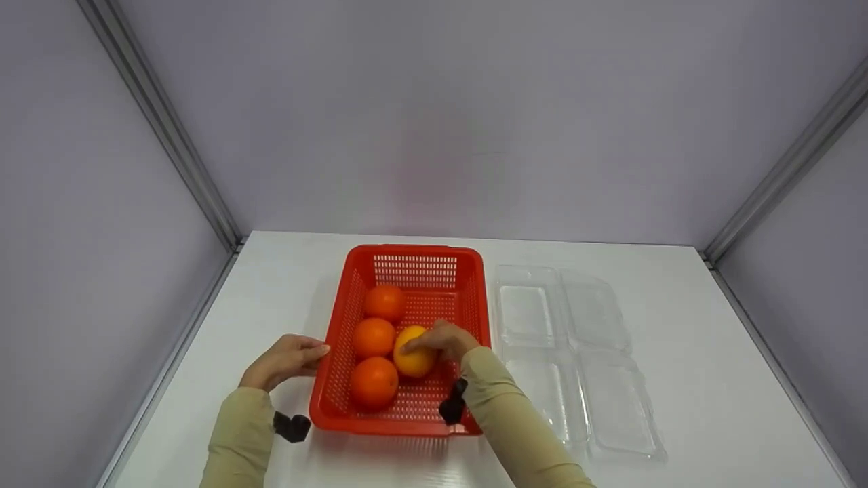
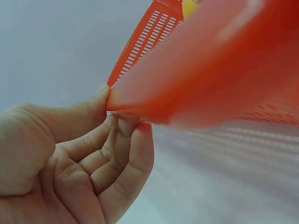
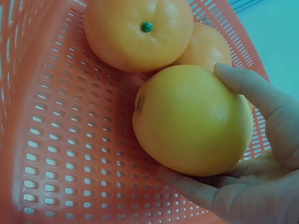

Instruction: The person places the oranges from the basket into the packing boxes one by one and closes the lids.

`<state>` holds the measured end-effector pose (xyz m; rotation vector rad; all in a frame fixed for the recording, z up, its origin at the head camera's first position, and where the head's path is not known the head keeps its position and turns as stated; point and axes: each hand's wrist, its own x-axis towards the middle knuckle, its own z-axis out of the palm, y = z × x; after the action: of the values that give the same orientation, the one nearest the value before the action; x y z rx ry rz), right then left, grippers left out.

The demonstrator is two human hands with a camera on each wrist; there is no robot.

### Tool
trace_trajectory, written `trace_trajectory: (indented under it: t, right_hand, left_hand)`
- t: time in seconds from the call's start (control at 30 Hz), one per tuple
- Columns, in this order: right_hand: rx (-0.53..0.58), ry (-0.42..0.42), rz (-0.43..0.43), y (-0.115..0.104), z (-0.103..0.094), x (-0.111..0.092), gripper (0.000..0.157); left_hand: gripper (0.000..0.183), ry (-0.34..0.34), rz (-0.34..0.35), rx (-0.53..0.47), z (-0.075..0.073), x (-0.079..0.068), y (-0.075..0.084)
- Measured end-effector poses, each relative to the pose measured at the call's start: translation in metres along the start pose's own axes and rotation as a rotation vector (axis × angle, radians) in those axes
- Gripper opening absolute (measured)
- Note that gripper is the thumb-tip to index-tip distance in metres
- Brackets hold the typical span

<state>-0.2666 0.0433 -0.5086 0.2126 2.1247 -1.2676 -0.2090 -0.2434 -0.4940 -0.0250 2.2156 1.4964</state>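
Note:
A red perforated plastic basket (image 1: 478,285) stands on the white table. My left hand (image 1: 288,359) pinches its left rim, thumb on top and fingers below, as the left wrist view shows. Inside the basket, my right hand (image 1: 444,339) grips a yellow orange (image 3: 191,121). The thumb lies on one side of this fruit and the fingers curl under the other. Along the basket's left side lie three deeper-coloured oranges: a far one (image 1: 385,303), a middle one (image 1: 373,337) and a near one (image 1: 374,383). One orange (image 3: 135,42) shows a green stem spot in the right wrist view.
To the right of the basket, clear plastic clamshell boxes lie opened flat, a far one (image 1: 525,308) and a near one (image 1: 542,390), their lids to the right. Pale panels with metal frame posts (image 1: 169,135) enclose the white table (image 1: 719,379) at the back and sides.

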Motion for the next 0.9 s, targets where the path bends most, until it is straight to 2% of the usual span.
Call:
trace_trajectory:
  t: [0.23,0.43,0.5,0.6,0.9]
  right_hand:
    - [0.0,0.014,-0.008,0.0,-0.004,-0.003,0.072]
    - [0.027,-0.016,-0.042,-0.005,-0.006,-0.007,0.086]
    - [0.038,-0.016,-0.051,-0.008,-0.007,-0.009,0.082]
    - [0.027,-0.005,-0.068,-0.012,-0.007,-0.012,0.065]
    - [0.048,-0.045,-0.157,-0.021,-0.007,-0.014,0.05]
  left_hand:
    - [0.047,-0.007,-0.005,-0.002,0.0,0.0,0.0]
    - [0.047,-0.005,-0.011,0.009,-0.001,0.001,-0.001]
    - [0.047,-0.001,-0.012,0.01,-0.001,0.002,-0.001]
    - [0.047,-0.002,-0.01,0.017,-0.001,0.002,-0.001]
    - [0.047,-0.021,0.013,-0.005,-0.001,0.0,0.001]
